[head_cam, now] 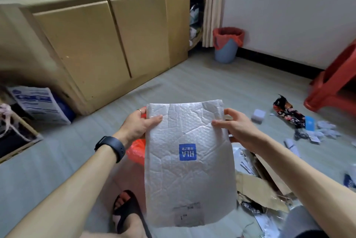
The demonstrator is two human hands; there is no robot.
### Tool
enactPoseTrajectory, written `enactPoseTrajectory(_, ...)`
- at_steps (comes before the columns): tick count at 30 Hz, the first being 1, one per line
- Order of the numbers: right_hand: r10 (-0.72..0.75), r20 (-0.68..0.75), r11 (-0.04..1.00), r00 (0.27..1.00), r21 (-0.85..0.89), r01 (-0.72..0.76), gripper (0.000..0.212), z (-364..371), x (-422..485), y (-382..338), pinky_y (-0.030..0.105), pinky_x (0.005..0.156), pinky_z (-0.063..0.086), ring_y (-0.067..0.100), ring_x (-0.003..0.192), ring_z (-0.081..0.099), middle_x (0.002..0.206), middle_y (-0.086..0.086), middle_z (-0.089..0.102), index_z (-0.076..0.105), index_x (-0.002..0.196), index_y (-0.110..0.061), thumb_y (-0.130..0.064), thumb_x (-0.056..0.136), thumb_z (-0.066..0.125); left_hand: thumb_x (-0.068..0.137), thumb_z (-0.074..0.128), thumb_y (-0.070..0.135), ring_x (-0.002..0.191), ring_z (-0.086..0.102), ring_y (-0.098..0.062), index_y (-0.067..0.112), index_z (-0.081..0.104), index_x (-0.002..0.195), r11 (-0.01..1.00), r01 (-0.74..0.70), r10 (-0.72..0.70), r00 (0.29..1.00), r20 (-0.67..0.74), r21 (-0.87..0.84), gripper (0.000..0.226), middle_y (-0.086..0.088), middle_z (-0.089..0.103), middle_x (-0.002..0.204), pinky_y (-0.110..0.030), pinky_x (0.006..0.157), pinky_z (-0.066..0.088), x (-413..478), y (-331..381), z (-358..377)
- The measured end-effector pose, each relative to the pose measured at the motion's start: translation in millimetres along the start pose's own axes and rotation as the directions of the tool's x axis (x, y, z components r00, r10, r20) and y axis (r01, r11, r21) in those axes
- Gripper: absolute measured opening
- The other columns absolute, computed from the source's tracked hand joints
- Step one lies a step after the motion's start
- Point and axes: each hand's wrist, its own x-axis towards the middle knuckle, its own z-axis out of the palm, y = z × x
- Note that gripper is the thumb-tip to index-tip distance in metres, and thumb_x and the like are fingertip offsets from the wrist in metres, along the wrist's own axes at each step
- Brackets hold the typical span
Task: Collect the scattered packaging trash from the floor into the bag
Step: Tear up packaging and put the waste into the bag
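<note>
- Grey flooring (202, 76) is stretching away beyond both hands toward a white wall, with a long tan cabinet (100, 41) running off beyond the left hand and a blue bin (226, 50) with a red liner standing far past the right hand
- Filling the space between the hands, a white padded mailer (189, 162) is hanging upright, its blue printed square upside down and its lower edge dangling close to a sandalled foot (127, 209)
- It is looking light and limp to me, creased all over and bulging slightly like a bubble-lined envelope, so it is likely going to flop and fold rather than hold a shape; nothing about it is looking fragile, though the plastic skin may be slick
- Behind the mailer, under the left hand, an orange-red bag (137, 150) is peeking out, mostly hidden, and I cannot tell how wide its mouth is standing
- Flattened cardboard (258, 184) is lying below the right forearm
- Out past the right hand, a dark printed wrapper (287, 110), a small pale box (258, 115) and white paper scraps (325, 130) are waiting on the floor
- The left hand (137, 125), above a dark wristband (109, 149), is pinching the mailer's upper left edge, thumb on the front
- The right hand (237, 127) is pinching the upper right edge likewise
- Gripping at the top corners is seeming sound; folding it first may be helping it slide into the bag
</note>
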Motion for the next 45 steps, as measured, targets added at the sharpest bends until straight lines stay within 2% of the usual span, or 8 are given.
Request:
enactPoseTrajectory(6,-0.027,0.159,0.984,0.987,0.18,-0.002,0.038,-1.8,9.7,-10.7,0.036,0.068,0.055,0.026,0.08,0.068,0.103,0.01,0.075,0.066,0.116,-0.031,-0.002,0.091,0.063,0.081,0.072,0.004,0.081,0.068,-0.025,0.022,0.069,0.105,0.98,0.022,-0.019,1.0,0.018,-0.199,0.03,-0.011,0.073,0.1,-0.04,0.078,0.055,5.1,1.8,-14.6)
enactPoseTrajectory(12,-0.069,0.017,0.988,0.997,0.141,0.066,0.028,11.3,18.7,-9.1,0.022,0.048,0.034,0.016,0.055,0.048,0.073,0.008,0.057,0.066,0.069,-0.019,0.001,0.086,0.059,0.091,0.052,-0.004,0.057,0.06,-0.015,0.02,0.074,0.063,0.994,0.064,-0.062,0.998,0.021,-0.089,0.044,-0.004,0.068,0.071,-0.02,0.049,0.051,0.1,12.1,-12.2)
enactPoseTrajectory(18,-0.153,-0.044,0.988,0.987,-0.001,0.153,0.042,10.7,23.3,-6.1,0.016,0.041,0.029,0.009,0.047,0.041,0.057,-0.008,0.055,0.059,0.064,-0.018,0.014,0.077,0.035,0.08,0.063,0.039,0.063,0.054,-0.017,0.023,0.055,0.08,0.958,0.287,-0.266,0.909,0.322,-0.021,0.017,0.001,0.058,0.076,-0.03,0.063,0.044,-6.9,12.8,-14.3)
enactPoseTrajectory(25,0.057,0.3,0.996,0.952,0.053,-0.077,0.017,0.2,18.0,-0.1,0.031,0.062,0.052,0.02,0.071,0.063,0.094,0.005,0.064,0.068,0.086,-0.016,-0.028,0.084,0.057,0.071,0.081,-0.004,0.077,0.066,-0.018,0.014,0.065,0.103,0.986,0.065,-0.084,0.989,0.121,0.155,0.04,-0.014,0.068,0.102,-0.029,0.061,0.056,3.2,-3.2,-12.2)
enactPoseTrajectory(29,0.077,0.242,0.997,0.967,-0.036,-0.071,0.049,-0.2,17.3,5.8,0.038,0.077,0.059,0.029,0.094,0.072,0.112,0.012,0.066,0.057,0.123,-0.012,-0.029,0.082,0.078,0.073,0.079,-0.006,0.085,0.066,-0.021,0.015,0.068,0.099,0.982,-0.033,0.014,0.995,0.102,0.187,0.036,-0.008,0.07,0.099,-0.032,0.068,0.058,0.0,1.8,-8.6)
enactPoseTrajectory(34,-0.025,0.214,0.99,0.977,0.138,-0.005,0.038,-0.9,15.5,-0.8,0.036,0.081,0.061,0.032,0.095,0.072,0.107,0.02,0.073,0.063,0.118,0.006,-0.002,0.082,0.074,0.06,0.08,-0.002,0.084,0.066,-0.026,0.013,0.063,0.109,0.998,-0.017,0.017,1.0,0.011,-0.055,0.054,-0.017,0.066,0.107,-0.043,0.078,0.057,-2.7,10.9,-8.4)
enactPoseTrajectory(40,-0.103,0.154,0.931,0.983,0.363,0.041,0.033,0.1,11.9,-11.8,0.04,0.069,0.058,0.024,0.078,0.067,0.092,0.01,0.071,0.065,0.115,-0.009,0.0,0.084,0.071,0.085,0.068,0.015,0.095,0.067,-0.031,0.007,0.066,0.12,0.964,0.165,-0.12,0.97,0.213,-0.209,0.036,-0.018,0.069,0.114,-0.042,0.082,0.058,-18.4,15.3,7.8)
enactPoseTrajectory(45,-0.138,0.182,0.953,0.974,0.292,0.081,0.031,1.9,12.0,-12.5,0.029,0.064,0.051,0.019,0.073,0.065,0.086,0.003,0.073,0.077,0.09,-0.023,0.006,0.083,0.068,0.088,0.059,0.001,0.096,0.069,-0.031,0.013,0.069,0.117,0.925,0.115,-0.044,0.979,0.199,-0.363,0.033,-0.019,0.069,0.114,-0.047,0.084,0.058,-15.4,22.8,2.0)
